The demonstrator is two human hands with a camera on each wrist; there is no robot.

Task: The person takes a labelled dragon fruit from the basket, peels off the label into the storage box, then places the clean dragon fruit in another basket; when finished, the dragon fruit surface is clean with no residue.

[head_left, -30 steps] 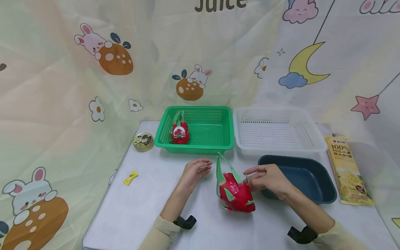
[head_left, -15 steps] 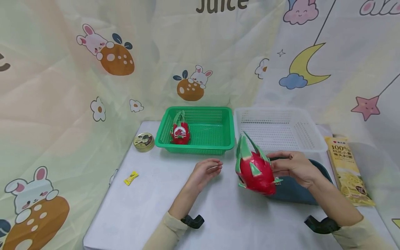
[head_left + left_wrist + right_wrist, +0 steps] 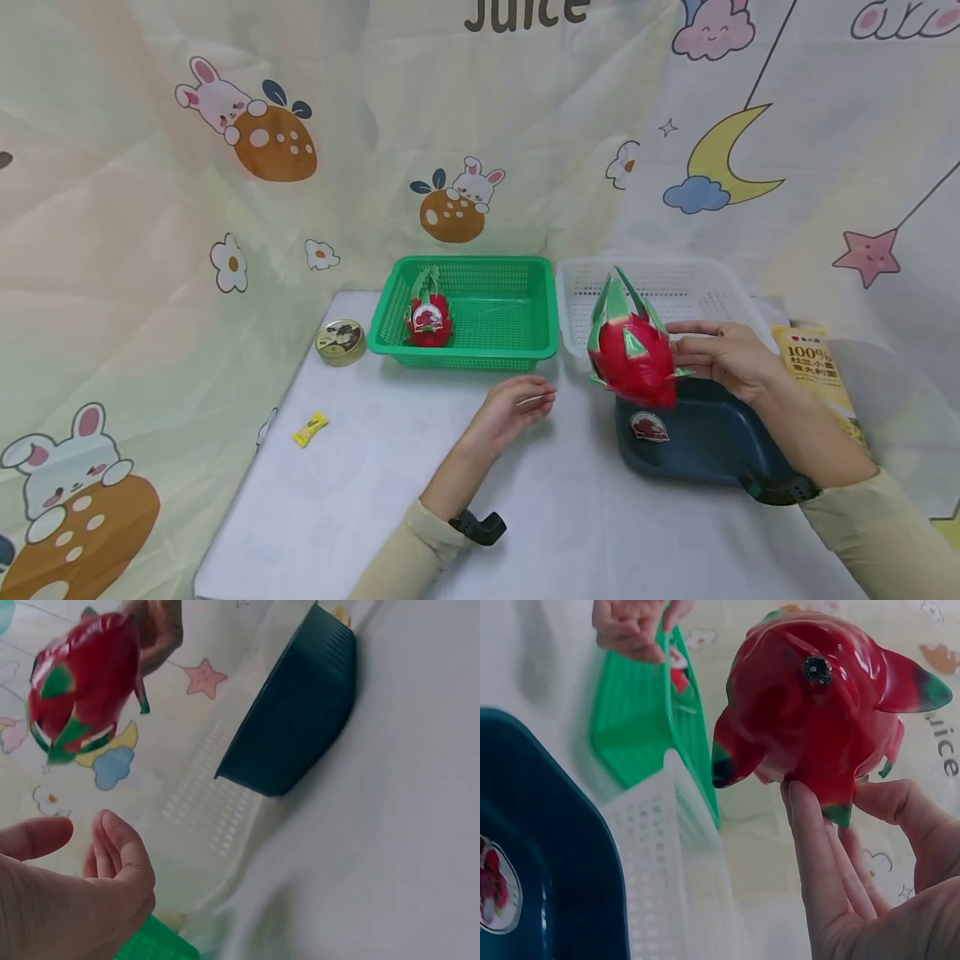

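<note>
A red dragon fruit (image 3: pixel 634 360) with green leaf tips is lifted in my right hand (image 3: pixel 723 358), over the near edge of the white basket (image 3: pixel 577 333) and the back of the dark blue tub (image 3: pixel 720 458). Thumb and fingers pinch it from its right side, as the right wrist view shows on the glossy dragon fruit (image 3: pixel 802 712). My left hand (image 3: pixel 516 408) holds nothing; its fingers are loosely bent above the table, left of the tub. Inside the tub lies a round sticker (image 3: pixel 649 426) with a fruit picture.
A green basket (image 3: pixel 517 354) with a second, labelled dragon fruit (image 3: pixel 429 321) stands at the back left. Further left are a round gold tin (image 3: pixel 341 342) and a small yellow wrapped sweet (image 3: pixel 310 429). A yellow pasta packet (image 3: pixel 817 362) lies at the right, partly behind my right arm.
My right hand has carried the dragon fruit up, right and away from me, from the table's middle to above the tub. The sticker now shows in the tub. My left hand has drifted right.
</note>
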